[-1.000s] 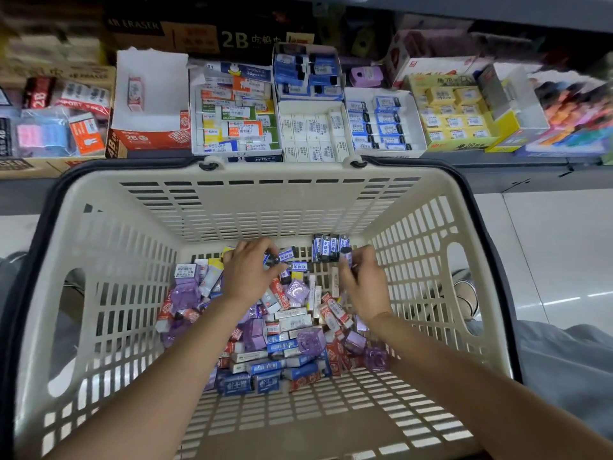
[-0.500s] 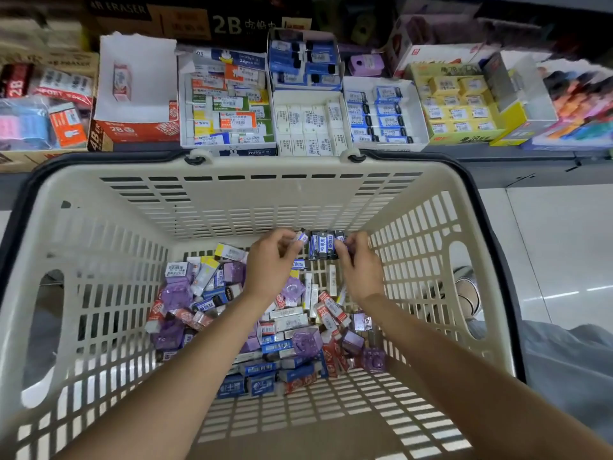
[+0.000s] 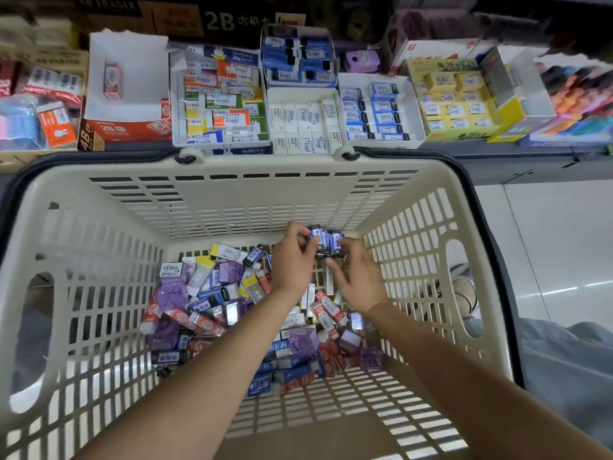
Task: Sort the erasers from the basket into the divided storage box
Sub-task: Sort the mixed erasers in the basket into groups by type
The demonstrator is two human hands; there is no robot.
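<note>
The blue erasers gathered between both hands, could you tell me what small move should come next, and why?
Probably lift the blue erasers up and forward toward the blue-eraser compartment on the shelf. The left hand and right hand pinch them as a row above the pile in the basket, and that compartment holds matching blue wrappers.

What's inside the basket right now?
A heap of loose erasers lies on the basket floor: purple, blue, red and white. Both hands, left and right, hold a row of blue erasers above it. Lower layers are hidden.
</note>
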